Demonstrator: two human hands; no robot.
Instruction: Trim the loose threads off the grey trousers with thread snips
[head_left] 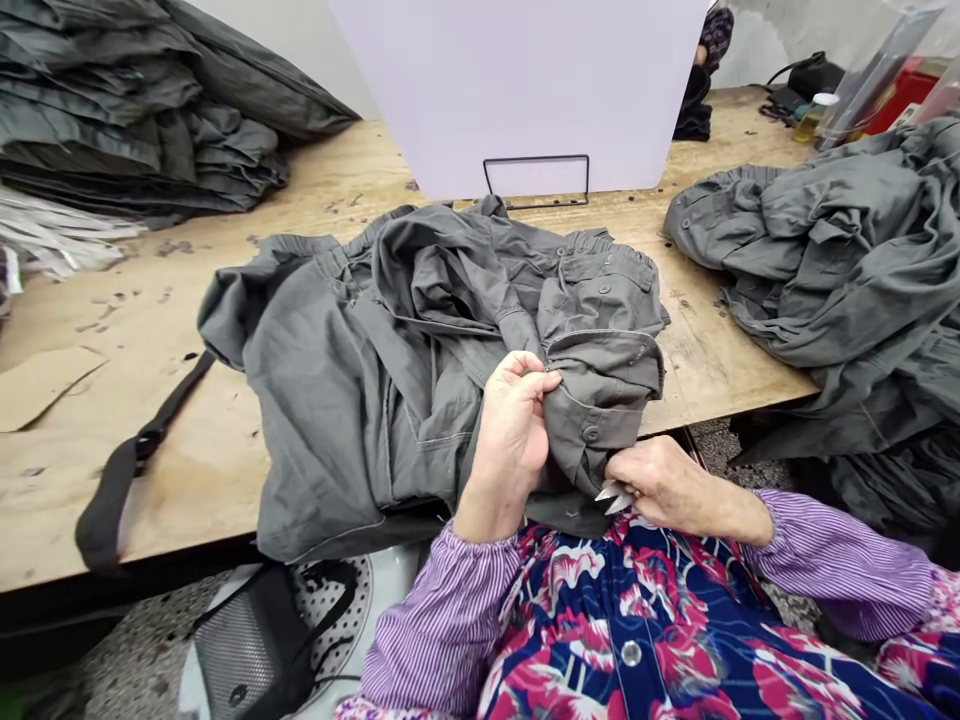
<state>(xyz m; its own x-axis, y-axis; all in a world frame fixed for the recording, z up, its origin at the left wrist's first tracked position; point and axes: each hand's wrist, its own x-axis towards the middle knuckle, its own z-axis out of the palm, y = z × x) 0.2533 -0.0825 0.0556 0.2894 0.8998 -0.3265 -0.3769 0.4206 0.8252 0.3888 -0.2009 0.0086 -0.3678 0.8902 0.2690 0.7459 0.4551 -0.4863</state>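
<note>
A crumpled grey garment (390, 350) with buttoned pockets lies over the front edge of the wooden table (187, 440). My left hand (510, 435) pinches a fold of its cloth beside a buttoned flap (592, 432). My right hand (660, 482) is closed around small metal thread snips (613, 495), whose pointed tips poke out just under the flap. Both wrists wear purple striped sleeves.
A pile of grey garments (840, 260) covers the table's right end and hangs over its edge. Folded dark garments (135, 110) are stacked at the back left. A white board (517, 80) on a wire stand rises at the back. A black strap (127, 470) crosses the left front edge.
</note>
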